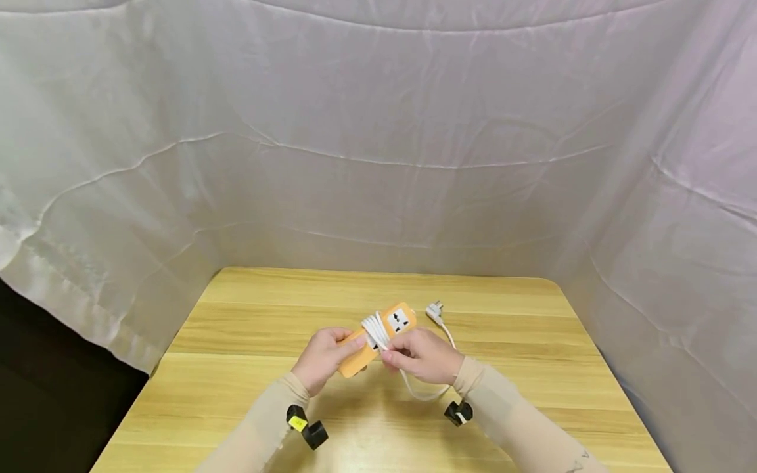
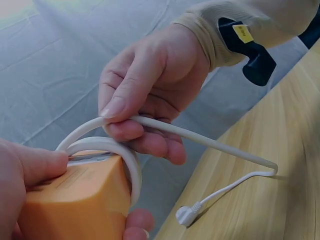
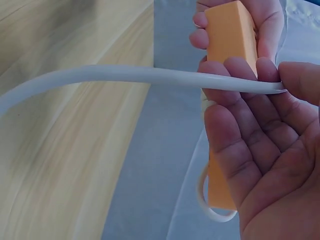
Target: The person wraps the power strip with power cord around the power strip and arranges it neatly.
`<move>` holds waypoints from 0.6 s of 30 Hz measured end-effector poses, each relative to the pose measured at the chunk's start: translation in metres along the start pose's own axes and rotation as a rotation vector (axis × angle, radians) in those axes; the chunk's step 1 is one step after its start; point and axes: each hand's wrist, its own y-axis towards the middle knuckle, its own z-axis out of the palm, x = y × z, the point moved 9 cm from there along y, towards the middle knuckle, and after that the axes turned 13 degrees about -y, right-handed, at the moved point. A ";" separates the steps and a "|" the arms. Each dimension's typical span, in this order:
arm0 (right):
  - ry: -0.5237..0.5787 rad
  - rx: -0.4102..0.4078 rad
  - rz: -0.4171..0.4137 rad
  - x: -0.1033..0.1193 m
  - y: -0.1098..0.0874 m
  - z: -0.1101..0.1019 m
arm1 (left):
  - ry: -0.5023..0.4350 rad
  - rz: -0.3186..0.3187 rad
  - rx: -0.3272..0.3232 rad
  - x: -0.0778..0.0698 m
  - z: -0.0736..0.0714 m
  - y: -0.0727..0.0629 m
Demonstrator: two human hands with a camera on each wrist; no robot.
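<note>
An orange power strip (image 1: 353,363) with white socket faces is held tilted above the table by my left hand (image 1: 322,358), thumb on top and fingers beneath. Several turns of white cord (image 1: 374,328) wrap around its middle. Close beside the wraps, my right hand (image 1: 427,355) pinches the cord between thumb and forefinger. In the right wrist view the cord (image 3: 125,75) runs across the fingers of that hand. From there its free length loops down to the table and ends in a white plug (image 1: 434,311), also seen lying on the wood in the left wrist view.
The wood-grain table (image 1: 266,309) has rounded far corners. Pale grey fabric (image 1: 378,197) hangs behind it and along both sides. A black camera mount (image 1: 307,427) is strapped to the left wrist, another (image 1: 458,413) to the right. A dark area (image 1: 53,381) lies beyond the left edge.
</note>
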 end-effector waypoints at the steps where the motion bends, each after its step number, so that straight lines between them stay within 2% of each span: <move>1: 0.005 0.001 0.002 0.000 0.000 0.000 | -0.015 -0.003 0.013 0.000 0.000 0.000; 4: 0.025 -0.001 0.013 -0.002 -0.001 -0.001 | -0.057 0.003 0.034 -0.001 0.001 -0.001; 13: 0.092 -0.015 0.020 -0.003 -0.002 0.003 | -0.163 0.047 0.005 -0.010 0.000 -0.001; 18: 0.118 0.000 0.012 -0.009 -0.005 0.010 | -0.202 0.068 0.018 -0.017 0.001 -0.003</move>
